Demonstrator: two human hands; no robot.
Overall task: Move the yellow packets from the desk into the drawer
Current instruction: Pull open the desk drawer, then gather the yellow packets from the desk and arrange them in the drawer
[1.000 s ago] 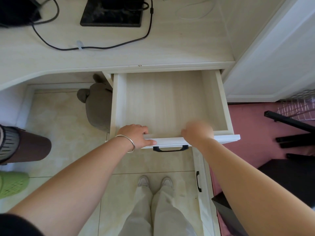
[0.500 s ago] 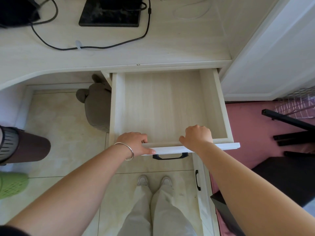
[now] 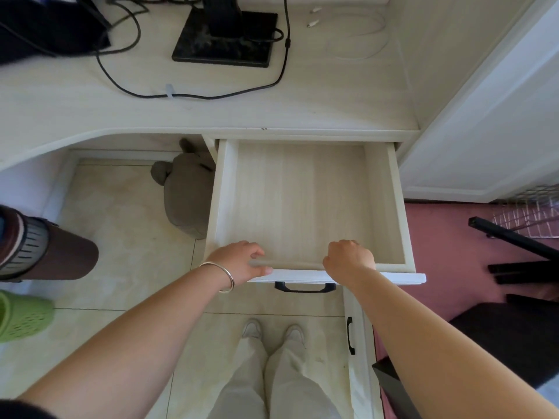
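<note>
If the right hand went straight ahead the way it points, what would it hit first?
The drawer floor ahead is bare, so the right hand would probably first meet the desk edge over the drawer's back; depth is unclear.

A black monitor stand [image 3: 222, 40] is seen at the top, with a black cable [image 3: 208, 98] looped beside it. A grey soft toy [image 3: 186, 192] is set on the tiled floor [image 3: 121, 213], and a green basket [image 3: 21, 316] at the left edge.

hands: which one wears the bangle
The left hand: a silver bangle circles its wrist. The right hand, also gripping the drawer front, has none.
</note>
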